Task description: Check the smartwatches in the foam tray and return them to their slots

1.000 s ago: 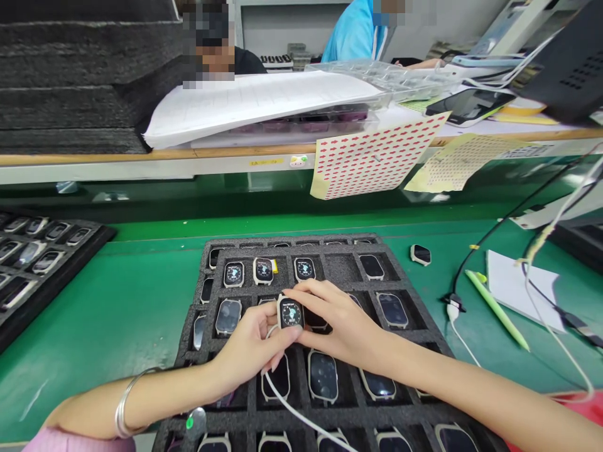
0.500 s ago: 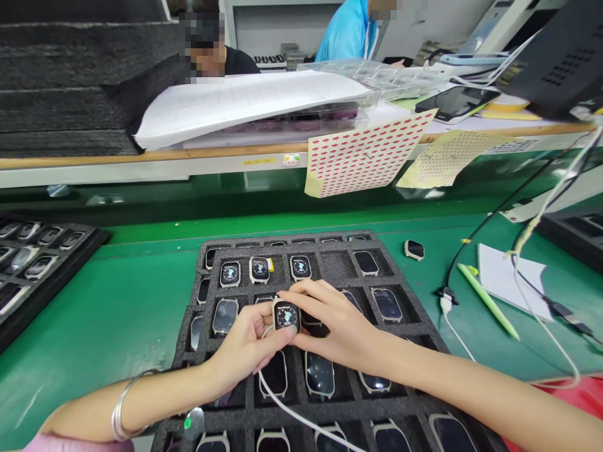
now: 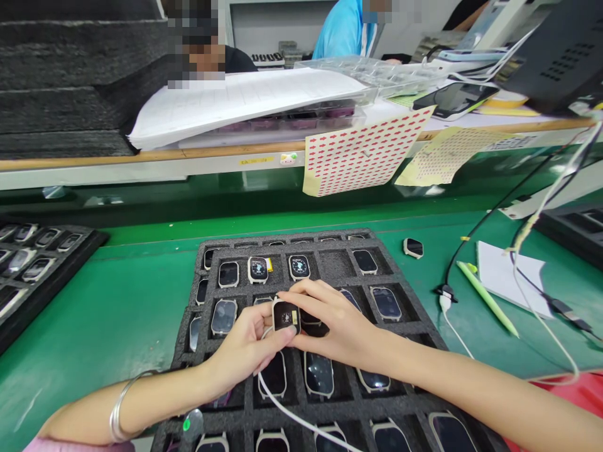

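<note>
A smartwatch body (image 3: 286,316) without a strap is held over the foam tray. My left hand (image 3: 257,336) pinches it from the left, with the thumb on the lower edge of its screen. A white cable (image 3: 301,419) runs from under that hand toward the bottom of the view; its far end is hidden. My right hand (image 3: 330,320) grips the same watch from the right, fingertips at its upper corner and side. The screen is dark with a small dial and a yellowish block. In the foam tray (image 3: 292,407) below, several similar watches lie in compartments; two at the back show lit dials.
Another foam tray of watches (image 3: 42,267) stands at the left. On the right lie a single watch (image 3: 413,248), a green pen (image 3: 490,301), white paper (image 3: 511,276) and cables (image 3: 541,220). A shelf with papers (image 3: 245,100) crosses behind; two people sit beyond it.
The held watch's screen has gone from a bright dial to a darker display with a small dial. The tray's back-left watch has gone dark. Both hands keep their hold.
</note>
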Available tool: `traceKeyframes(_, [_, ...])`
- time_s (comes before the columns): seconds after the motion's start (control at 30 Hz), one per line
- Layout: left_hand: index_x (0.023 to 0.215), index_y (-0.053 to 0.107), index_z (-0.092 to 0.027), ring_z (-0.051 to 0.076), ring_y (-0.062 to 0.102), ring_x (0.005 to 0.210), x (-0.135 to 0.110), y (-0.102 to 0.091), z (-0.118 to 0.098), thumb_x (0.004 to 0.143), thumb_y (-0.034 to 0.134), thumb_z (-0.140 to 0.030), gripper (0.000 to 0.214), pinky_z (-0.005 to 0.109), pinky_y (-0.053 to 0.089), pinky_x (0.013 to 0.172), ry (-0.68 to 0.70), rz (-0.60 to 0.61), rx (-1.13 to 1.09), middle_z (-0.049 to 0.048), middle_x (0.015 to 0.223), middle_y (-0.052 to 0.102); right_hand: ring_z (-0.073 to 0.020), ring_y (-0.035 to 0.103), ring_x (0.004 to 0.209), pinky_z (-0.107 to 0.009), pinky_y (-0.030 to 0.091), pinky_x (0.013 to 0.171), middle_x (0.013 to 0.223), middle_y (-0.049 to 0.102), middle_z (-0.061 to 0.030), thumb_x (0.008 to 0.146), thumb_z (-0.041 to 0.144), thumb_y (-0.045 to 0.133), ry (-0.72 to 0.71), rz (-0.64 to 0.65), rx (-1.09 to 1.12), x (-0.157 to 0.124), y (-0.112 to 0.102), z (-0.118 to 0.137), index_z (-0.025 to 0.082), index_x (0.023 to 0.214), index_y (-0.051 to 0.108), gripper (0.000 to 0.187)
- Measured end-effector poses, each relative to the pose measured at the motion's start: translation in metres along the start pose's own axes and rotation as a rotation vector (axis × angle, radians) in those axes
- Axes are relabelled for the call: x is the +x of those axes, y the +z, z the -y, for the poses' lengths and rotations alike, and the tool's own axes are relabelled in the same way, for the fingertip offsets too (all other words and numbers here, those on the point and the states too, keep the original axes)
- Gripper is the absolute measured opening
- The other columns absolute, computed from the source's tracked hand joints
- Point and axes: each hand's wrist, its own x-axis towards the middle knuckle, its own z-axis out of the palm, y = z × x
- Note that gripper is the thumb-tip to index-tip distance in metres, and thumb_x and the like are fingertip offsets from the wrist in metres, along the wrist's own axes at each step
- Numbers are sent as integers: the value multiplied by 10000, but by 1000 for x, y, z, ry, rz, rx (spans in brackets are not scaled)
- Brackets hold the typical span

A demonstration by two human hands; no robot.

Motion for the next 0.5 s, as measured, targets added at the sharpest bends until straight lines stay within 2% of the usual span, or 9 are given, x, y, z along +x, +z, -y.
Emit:
traceKeyframes(0.1, [918,610,-126,14,236,340,-1,-1,-1,777,693,-409,327,179,145,340,-15,38,-61,-72,530,461,-213,559,957,-375,475,848,1045,554,-93,837,302,701,28,69,259,1,-8,-1,153,1239,560,451])
traceKeyframes(0.17, [901,620,-126,9,223,347,-2,-3,-1,779,702,-372,287,183,138,339,-29,114,-136,-38,573,535,-191,571,943,-358,483,843,1046,534,-82,897,330,625,61,115,454,2,-12,-3,179,1239,577,377])
traceKeyframes(0.23, [881,625,-124,4,212,341,-3,-6,1,773,714,-340,258,183,137,333,-50,208,-229,-18,587,566,-176,569,914,-345,480,829,1015,533,-72,915,323,601,72,104,574,3,-12,-4,195,1221,607,332])
traceKeyframes(0.37, [859,628,-123,-6,215,302,-5,-9,8,764,728,-304,227,160,147,311,-87,348,-363,-57,501,479,-160,550,844,-306,462,778,916,558,-46,792,305,754,21,26,739,5,-4,-7,224,1137,680,361])
traceKeyframes(0.5, [858,637,-114,-8,239,293,-5,-10,11,766,727,-278,208,143,164,294,-84,438,-411,-49,506,484,-137,545,768,-269,450,703,865,573,-34,716,298,818,63,36,919,8,4,-5,242,1054,721,356])
